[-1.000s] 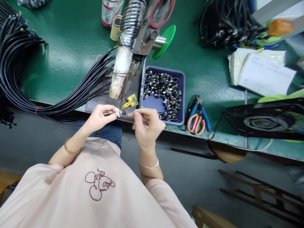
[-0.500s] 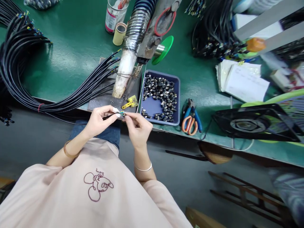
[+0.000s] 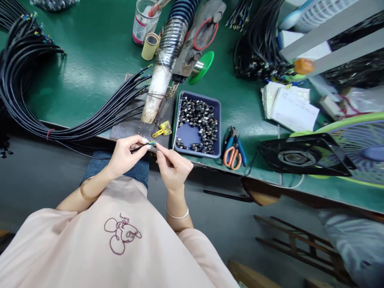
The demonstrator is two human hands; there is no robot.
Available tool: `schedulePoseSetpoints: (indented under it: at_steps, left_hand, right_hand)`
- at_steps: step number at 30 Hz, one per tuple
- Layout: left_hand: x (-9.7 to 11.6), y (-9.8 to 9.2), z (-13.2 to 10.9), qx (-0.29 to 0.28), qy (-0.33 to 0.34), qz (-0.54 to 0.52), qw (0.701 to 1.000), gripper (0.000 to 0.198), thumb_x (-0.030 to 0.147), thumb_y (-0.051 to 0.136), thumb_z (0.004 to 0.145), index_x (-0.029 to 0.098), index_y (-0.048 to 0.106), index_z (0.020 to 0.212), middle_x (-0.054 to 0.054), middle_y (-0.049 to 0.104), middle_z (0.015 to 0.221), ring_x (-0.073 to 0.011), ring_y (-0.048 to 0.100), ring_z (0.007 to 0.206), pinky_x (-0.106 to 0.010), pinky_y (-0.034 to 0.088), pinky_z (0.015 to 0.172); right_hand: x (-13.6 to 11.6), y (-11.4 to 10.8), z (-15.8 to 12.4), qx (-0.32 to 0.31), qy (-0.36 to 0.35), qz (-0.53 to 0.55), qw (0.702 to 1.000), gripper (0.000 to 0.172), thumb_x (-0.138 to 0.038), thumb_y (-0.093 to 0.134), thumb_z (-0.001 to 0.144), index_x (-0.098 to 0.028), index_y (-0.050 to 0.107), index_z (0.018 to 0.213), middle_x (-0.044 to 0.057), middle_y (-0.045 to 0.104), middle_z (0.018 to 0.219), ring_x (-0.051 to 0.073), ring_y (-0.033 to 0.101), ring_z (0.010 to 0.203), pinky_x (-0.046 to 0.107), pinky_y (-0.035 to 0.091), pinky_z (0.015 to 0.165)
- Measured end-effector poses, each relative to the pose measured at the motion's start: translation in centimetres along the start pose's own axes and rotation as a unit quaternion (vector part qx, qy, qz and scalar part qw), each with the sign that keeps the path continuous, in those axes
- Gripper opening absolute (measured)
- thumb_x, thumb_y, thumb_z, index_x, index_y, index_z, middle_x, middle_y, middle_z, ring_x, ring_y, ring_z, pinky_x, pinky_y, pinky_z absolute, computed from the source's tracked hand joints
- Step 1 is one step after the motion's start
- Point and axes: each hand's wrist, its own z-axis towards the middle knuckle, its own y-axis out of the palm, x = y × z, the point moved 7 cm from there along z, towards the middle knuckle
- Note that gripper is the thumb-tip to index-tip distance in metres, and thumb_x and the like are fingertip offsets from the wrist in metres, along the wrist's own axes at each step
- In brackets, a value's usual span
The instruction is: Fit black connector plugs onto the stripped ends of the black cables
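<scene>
My left hand (image 3: 126, 155) pinches a black cable (image 3: 138, 149) between thumb and fingers near the bench edge; white wrapping covers a fingertip. Short coloured wires, green, blue and yellow among them, stick out of the cable's end towards the right. Close by, my right hand (image 3: 174, 167) has its index fingertip at the wire ends, with the thumb apart below it. I see nothing held in that hand. Just beyond, a yellow clip-like piece (image 3: 160, 131) lies on the dark work plate (image 3: 120, 131). A blue tray (image 3: 219, 130) of small black connectors with metal pins stands to the right.
A soldering tip under a wrapped duct hose (image 3: 158, 78) reaches down over the plate, beside a green solder spool (image 3: 207, 68). Bundled black cables (image 3: 75, 132) lie left. Orange-and-blue-handled cutters (image 3: 234, 152) and a black fan (image 3: 303, 156) are at the right.
My right thumb has come away from the wire ends, and the right fingers have opened slightly. My left hand keeps its hold on the cable. The view has shifted a little to the right.
</scene>
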Motion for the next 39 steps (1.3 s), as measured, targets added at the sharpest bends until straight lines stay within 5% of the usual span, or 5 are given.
schedulePoseSetpoints:
  at_steps: [8,18,24,32,39]
  left_hand:
    - [-0.3,0.0,0.1,-0.009,-0.025,-0.046,0.999,0.019,0.033,0.074,0.076,0.015,0.067,0.079,0.001,0.063,0.066,-0.0084,0.055,0.056,-0.021,0.048,0.058]
    - [-0.3,0.1,0.0,-0.016,-0.003,-0.041,0.999,0.016,0.029,0.072,0.078,0.014,0.068,0.079,-0.002,0.07,0.077,-0.0109,0.064,0.068,-0.021,0.053,0.068]
    - [-0.4,0.0,-0.1,-0.006,-0.007,-0.017,1.0,0.016,0.03,0.072,0.078,0.015,0.066,0.077,-0.001,0.067,0.074,-0.0096,0.06,0.063,-0.02,0.05,0.064]
    - [-0.5,0.8,-0.2,-0.055,-0.018,0.034,0.998,0.016,0.027,0.067,0.077,0.014,0.061,0.07,0.001,0.057,0.065,-0.0092,0.05,0.059,-0.021,0.042,0.06]
    - [-0.6,1.5,-0.2,-0.113,-0.073,-0.018,0.991,0.018,0.027,0.066,0.074,0.014,0.055,0.067,0.005,0.046,0.059,-0.0062,0.042,0.055,-0.019,0.036,0.053]
  right_hand:
    - [0.5,-0.1,0.2,-0.057,0.036,0.053,0.996,0.022,-0.028,0.058,0.092,-0.023,0.079,0.097,-0.001,0.071,0.06,0.009,0.052,0.039,0.023,0.042,0.042]
    - [1.7,0.3,0.0,-0.044,0.129,0.109,0.985,0.022,-0.028,0.059,0.091,-0.02,0.078,0.1,0.0,0.074,0.067,0.008,0.053,0.04,0.022,0.041,0.041]
    - [2.0,0.6,-0.2,-0.055,0.177,0.14,0.973,0.024,-0.03,0.059,0.09,-0.02,0.077,0.102,-0.004,0.065,0.053,0.008,0.052,0.039,0.022,0.041,0.041]
    - [1.6,0.0,0.1,-0.035,0.12,0.115,0.985,0.017,-0.022,0.062,0.089,-0.02,0.078,0.09,-0.001,0.074,0.069,0.006,0.047,0.042,0.021,0.035,0.042]
    - [1.1,0.4,0.6,-0.106,0.091,0.106,0.985,0.018,-0.025,0.061,0.091,-0.022,0.079,0.094,0.0,0.074,0.073,0.008,0.05,0.047,0.023,0.039,0.047]
